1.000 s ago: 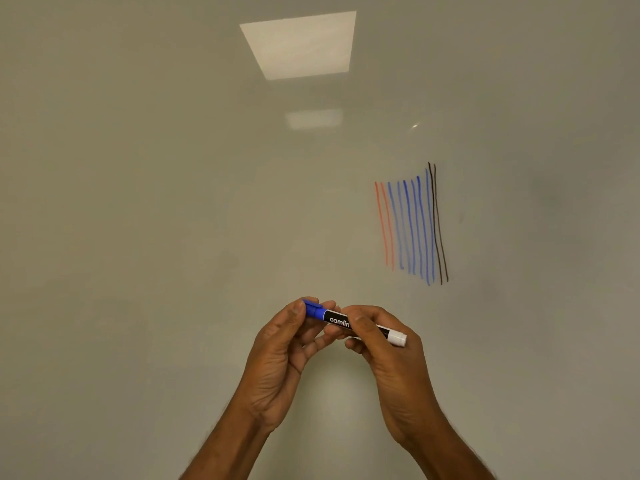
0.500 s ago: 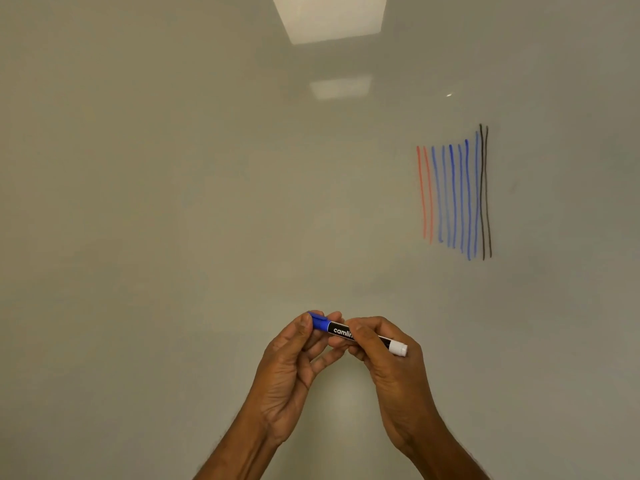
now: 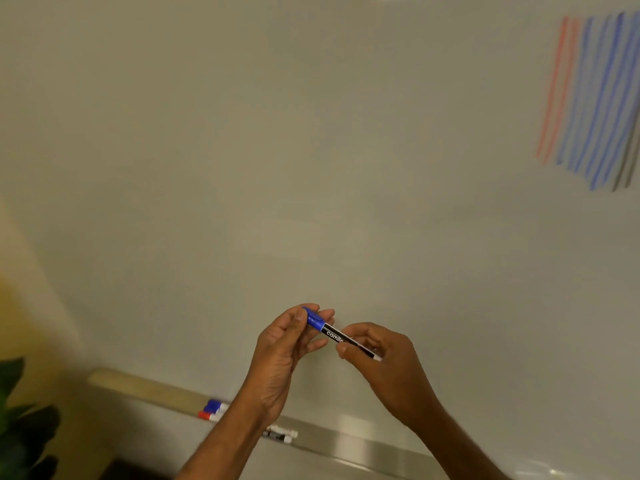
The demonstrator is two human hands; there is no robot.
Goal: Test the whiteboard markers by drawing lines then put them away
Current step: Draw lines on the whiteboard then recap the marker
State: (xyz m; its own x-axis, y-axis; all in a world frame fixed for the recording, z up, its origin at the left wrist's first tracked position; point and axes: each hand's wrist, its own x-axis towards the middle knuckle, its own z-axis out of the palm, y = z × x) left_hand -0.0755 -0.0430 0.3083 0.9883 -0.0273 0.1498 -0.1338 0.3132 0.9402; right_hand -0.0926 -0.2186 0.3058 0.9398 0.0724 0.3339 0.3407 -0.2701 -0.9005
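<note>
Both hands hold one blue marker [image 3: 334, 336] in front of the whiteboard [image 3: 242, 168]. The left hand [image 3: 280, 355] has its fingers curled round the blue cap [image 3: 313, 319], and its thumb presses on the cap. The right hand [image 3: 384, 362] pinches the black body of the marker between its thumb and its bent fingers. The white back end pokes out just past the right fingers. The marker is tilted: the cap end is higher, at the left fingers, and the back end is lower, at the right fingers. The cap meets the black body.

Well below the left fingers, a tray [image 3: 360, 443] runs along the bottom of the board. A blue-capped marker [image 3: 214, 406] and a red-capped marker [image 3: 207, 415] lie in it side by side, down and to the left of the left fingers. A black and white marker [image 3: 280, 433] lies in the tray straight below the left fingers, just beside the arm.

Far up and to the right of the right fingers, there are lines on the board: red lines [image 3: 554, 95], then blue lines [image 3: 595, 105], then dark lines [image 3: 627, 161]. They look blurry. Far down and to the left of the left fingers are the green leaves of a plant [image 3: 20, 427].
</note>
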